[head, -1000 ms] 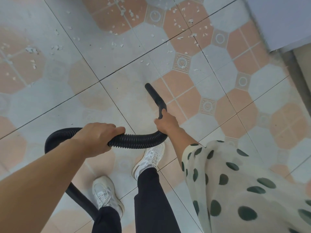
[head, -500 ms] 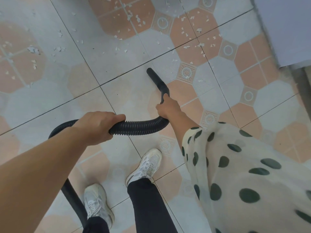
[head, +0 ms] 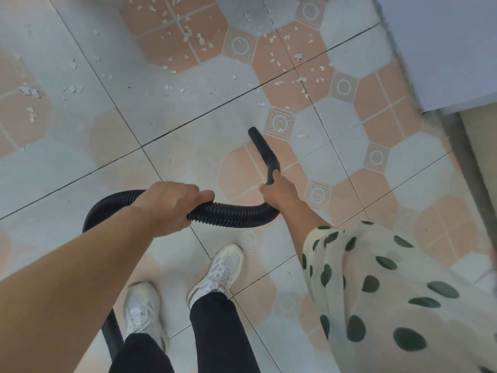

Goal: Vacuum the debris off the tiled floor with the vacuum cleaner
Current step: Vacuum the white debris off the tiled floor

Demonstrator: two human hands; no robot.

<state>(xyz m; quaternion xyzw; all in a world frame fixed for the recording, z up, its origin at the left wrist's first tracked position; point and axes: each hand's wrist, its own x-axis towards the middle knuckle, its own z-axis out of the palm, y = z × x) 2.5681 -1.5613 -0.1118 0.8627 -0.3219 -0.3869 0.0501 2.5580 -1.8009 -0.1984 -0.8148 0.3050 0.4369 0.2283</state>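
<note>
Nozzle point(head: 262, 149) points at 11 o'clock, just short of debris point(head: 282, 74) strewn from 10 to 1 o'clock over the floor point(head: 80, 162). Right hand point(head: 279, 188) grips its base; left hand point(head: 172, 205), at 8 o'clock, is wrapped round the hose point(head: 231, 214). Step in hand: approach; the next move likely calls for pushing the tip forward into the chips.

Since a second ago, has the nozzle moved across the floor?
Yes. The nozzle has advanced toward the sun-patterned tile; its tip now lies almost beside it.

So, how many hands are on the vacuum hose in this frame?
2. The left hand grips the ribbed hose partway along its length; the right hand holds the base of the rigid nozzle, further forward and right. Both are fully in view.
</note>
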